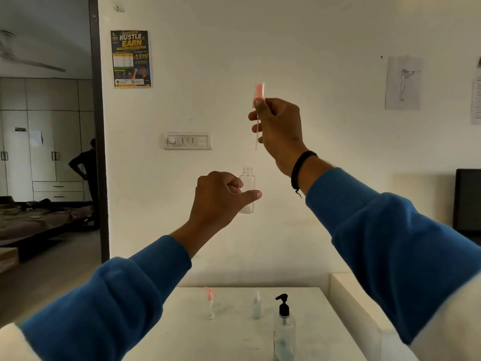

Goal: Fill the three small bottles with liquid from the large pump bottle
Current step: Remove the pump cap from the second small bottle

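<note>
Left hand [221,196] has its fingers wrapped round a clear small bottle [247,190], neck open, held up high. Right hand [279,131] pinches the pink spray cap [259,93] above it, its thin tube hanging over the neck. Down on the white surface [234,340]: pink-topped bottle [210,304], a clear capped one [257,306], and the black-headed pump bottle [284,328], no label readable. Wall poster [131,59] says "HUSTLE EARN" and "3,975".
</note>
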A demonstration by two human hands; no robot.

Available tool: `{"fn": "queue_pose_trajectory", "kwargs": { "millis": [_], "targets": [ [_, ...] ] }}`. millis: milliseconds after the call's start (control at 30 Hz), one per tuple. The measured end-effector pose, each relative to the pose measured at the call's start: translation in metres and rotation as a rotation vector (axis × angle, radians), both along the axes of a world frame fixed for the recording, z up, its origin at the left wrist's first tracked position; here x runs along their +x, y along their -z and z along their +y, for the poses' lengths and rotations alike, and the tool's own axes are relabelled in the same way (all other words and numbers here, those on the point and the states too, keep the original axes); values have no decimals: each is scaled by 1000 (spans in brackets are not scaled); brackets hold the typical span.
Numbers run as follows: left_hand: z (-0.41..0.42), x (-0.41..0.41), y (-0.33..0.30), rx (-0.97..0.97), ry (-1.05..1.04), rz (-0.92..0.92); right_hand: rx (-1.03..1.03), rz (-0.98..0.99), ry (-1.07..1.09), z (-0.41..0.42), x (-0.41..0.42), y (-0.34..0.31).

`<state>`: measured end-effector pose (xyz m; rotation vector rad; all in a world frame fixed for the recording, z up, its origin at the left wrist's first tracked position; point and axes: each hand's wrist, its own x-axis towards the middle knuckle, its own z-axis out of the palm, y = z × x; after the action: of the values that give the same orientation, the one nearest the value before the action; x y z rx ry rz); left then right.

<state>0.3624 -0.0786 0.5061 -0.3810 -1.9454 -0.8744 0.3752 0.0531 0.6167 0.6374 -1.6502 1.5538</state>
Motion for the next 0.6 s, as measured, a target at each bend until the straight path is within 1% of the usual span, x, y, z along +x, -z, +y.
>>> {"fn": "queue_pose_trajectory", "kwargs": {
  "millis": [200,300,600],
  "targets": [
    [-2,5,-1,25,36,-6,-10,136,50,11,7,-3],
    [-5,6,1,47,42,-13,17,187,132,15,8,4],
    [-13,4,26,72,26,-16,223,280,270,30,27,64]
  ]
}}
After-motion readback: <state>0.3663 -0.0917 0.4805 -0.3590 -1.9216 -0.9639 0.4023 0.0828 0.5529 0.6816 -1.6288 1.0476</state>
